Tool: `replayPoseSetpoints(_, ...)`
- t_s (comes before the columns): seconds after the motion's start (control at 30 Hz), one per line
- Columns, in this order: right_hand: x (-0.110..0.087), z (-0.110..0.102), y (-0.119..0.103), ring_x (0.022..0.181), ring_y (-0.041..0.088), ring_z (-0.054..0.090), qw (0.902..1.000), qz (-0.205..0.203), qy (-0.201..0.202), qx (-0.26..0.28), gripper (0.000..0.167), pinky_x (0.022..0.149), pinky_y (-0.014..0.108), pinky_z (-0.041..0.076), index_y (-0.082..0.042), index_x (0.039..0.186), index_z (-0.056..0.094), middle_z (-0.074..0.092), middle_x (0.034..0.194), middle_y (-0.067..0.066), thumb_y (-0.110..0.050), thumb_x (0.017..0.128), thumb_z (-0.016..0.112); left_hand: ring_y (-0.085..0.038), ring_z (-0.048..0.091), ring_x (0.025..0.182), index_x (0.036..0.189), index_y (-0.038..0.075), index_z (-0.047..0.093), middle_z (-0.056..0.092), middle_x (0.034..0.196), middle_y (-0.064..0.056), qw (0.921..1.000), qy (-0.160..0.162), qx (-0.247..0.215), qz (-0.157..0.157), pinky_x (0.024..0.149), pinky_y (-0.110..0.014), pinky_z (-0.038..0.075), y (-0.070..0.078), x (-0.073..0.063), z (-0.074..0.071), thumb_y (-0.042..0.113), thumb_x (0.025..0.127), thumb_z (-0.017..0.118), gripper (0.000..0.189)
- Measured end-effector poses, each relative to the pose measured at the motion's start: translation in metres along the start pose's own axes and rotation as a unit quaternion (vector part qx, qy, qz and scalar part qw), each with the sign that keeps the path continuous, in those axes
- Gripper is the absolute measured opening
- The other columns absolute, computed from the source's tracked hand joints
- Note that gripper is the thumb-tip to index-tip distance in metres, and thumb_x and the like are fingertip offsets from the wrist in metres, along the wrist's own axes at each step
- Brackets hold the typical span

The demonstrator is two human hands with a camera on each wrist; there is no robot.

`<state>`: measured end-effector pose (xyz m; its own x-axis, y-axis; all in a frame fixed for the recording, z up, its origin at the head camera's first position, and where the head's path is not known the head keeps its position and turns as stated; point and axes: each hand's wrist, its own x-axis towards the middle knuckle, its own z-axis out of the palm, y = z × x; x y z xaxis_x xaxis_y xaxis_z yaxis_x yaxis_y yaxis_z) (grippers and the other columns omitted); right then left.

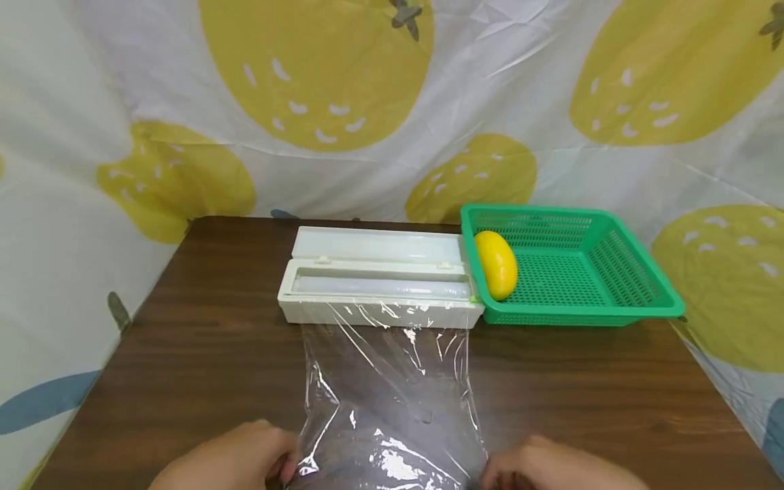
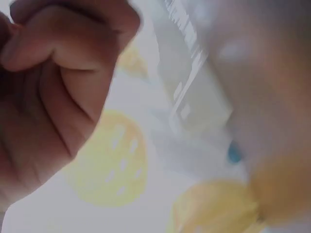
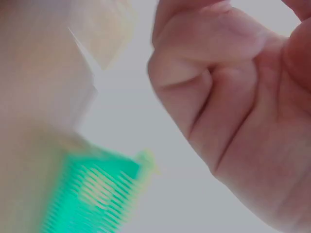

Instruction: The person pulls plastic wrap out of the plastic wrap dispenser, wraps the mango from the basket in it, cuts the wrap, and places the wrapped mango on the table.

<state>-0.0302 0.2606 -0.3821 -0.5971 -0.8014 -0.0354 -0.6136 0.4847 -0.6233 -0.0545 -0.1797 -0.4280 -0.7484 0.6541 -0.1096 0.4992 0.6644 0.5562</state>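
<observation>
A sheet of clear plastic wrap [image 1: 392,401] stretches from a white wrap dispenser box [image 1: 380,314] toward the near edge of the head view. At its near left corner my left hand [image 1: 235,459] pinches the film with curled fingers. My right hand [image 1: 545,466] pinches the opposite corner, so the sheet spans between both hands, creased and shiny. The box lid [image 1: 380,243] is raised at the back, and a wrap roll [image 1: 380,286] lies inside. Both wrist views show the curled fingers of the left hand [image 2: 58,82] and the right hand [image 3: 228,97].
A green plastic basket [image 1: 582,314] stands right against the dispenser's right end. Inside its left side leans a yellow mango-like fruit [image 1: 497,265]. Beneath everything is a dark brown wooden table [image 1: 202,340]. A fruit-printed cloth [image 1: 343,184] hangs behind and along the sides.
</observation>
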Motion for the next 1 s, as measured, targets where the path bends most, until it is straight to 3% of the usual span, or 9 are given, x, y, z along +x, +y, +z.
replayPoseSetpoints(0.1,-0.002,-0.063,-0.019,0.073,-0.011,0.055,0.9854,0.011,0.124,-0.117,0.018,0.063,0.011,0.047,-0.024,0.110,0.070,0.064,0.084,-0.023,-0.020,0.093,0.077,0.007,0.040,0.059,0.076,0.028,0.055,0.043,0.065,0.020,0.9872,0.156,-0.001,0.030,0.053,-0.017,0.038,0.031,0.003,-0.039,0.028,0.086,0.084,0.030)
replayPoseSetpoints(0.2,0.012,-0.125,-0.022,0.073,-0.004,0.056,0.9344,0.048,0.269,-0.228,0.021,0.064,0.013,0.047,-0.018,0.108,0.072,0.067,0.086,-0.016,-0.012,0.089,0.080,0.006,0.038,0.059,0.076,0.027,0.053,0.042,0.068,0.019,0.9426,0.329,0.040,0.044,0.053,-0.017,0.038,0.041,0.016,-0.052,0.024,0.087,0.084,0.033)
replayPoseSetpoints(0.27,0.029,-0.164,-0.011,0.075,0.006,0.062,0.9176,0.086,0.302,-0.244,0.017,0.068,0.021,0.051,-0.011,0.109,0.072,0.073,0.090,-0.004,-0.012,0.092,0.076,0.004,0.038,0.058,0.075,0.025,0.053,0.043,0.067,0.016,0.9249,0.377,0.039,0.030,0.053,-0.018,0.038,0.041,0.027,-0.054,0.018,0.087,0.083,0.033)
replayPoseSetpoints(0.33,0.049,-0.197,0.009,0.083,0.018,0.068,0.9180,0.141,0.288,-0.233,0.020,0.075,0.032,0.055,-0.006,0.114,0.069,0.074,0.100,0.009,-0.019,0.099,0.069,0.002,0.037,0.057,0.074,0.022,0.053,0.043,0.065,0.013,0.9152,0.402,0.030,0.015,0.053,-0.019,0.037,0.039,0.038,-0.053,0.018,0.088,0.082,0.033)
replayPoseSetpoints(0.47,0.088,-0.236,0.065,0.104,0.039,0.066,0.9265,0.274,0.173,-0.192,0.054,0.090,0.056,0.052,0.003,0.137,0.053,0.066,0.123,0.028,-0.039,0.104,0.059,-0.001,0.039,0.057,0.073,0.018,0.054,0.045,0.064,0.009,0.8982,0.439,0.015,-0.003,0.053,-0.021,0.036,0.033,0.052,-0.049,0.017,0.090,0.081,0.031)
replayPoseSetpoints(0.57,0.109,-0.240,0.107,0.107,0.044,0.066,0.9202,0.350,0.096,-0.147,0.079,0.093,0.057,0.053,0.007,0.150,0.037,0.053,0.141,0.035,-0.052,0.102,0.057,-0.003,0.042,0.058,0.074,0.016,0.056,0.048,0.064,0.008,0.8915,0.452,0.012,-0.020,0.054,-0.021,0.038,0.028,0.058,-0.049,0.017,0.091,0.080,0.029)
replayPoseSetpoints(0.67,0.126,-0.228,0.131,0.112,0.046,0.065,0.9058,0.413,0.039,-0.085,0.095,0.094,0.053,0.056,0.008,0.158,0.021,0.033,0.158,0.036,-0.057,0.100,0.058,-0.003,0.045,0.059,0.075,0.016,0.059,0.052,0.066,0.007,0.8942,0.447,0.008,-0.031,0.055,-0.021,0.041,0.024,0.062,-0.048,0.018,0.092,0.078,0.026)
replayPoseSetpoints(0.8,0.145,-0.212,0.137,0.127,0.049,0.056,0.8927,0.443,0.014,-0.083,0.103,0.102,0.056,0.053,0.010,0.159,0.012,0.022,0.164,0.036,-0.053,0.097,0.065,-0.003,0.048,0.060,0.076,0.015,0.061,0.054,0.067,0.007,0.8994,0.435,0.005,-0.039,0.055,-0.021,0.044,0.020,0.067,-0.045,0.018,0.092,0.079,0.024)
replayPoseSetpoints(1.0,0.165,-0.204,0.131,0.128,0.048,0.054,0.8873,0.426,0.015,-0.175,0.089,0.106,0.063,0.046,0.010,0.149,0.033,0.051,0.145,0.032,-0.046,0.093,0.072,-0.004,0.046,0.061,0.079,0.017,0.064,0.052,0.068,0.008,0.9076,0.416,0.012,-0.055,0.057,-0.022,0.041,0.018,0.069,-0.042,0.020,0.091,0.079,0.019)
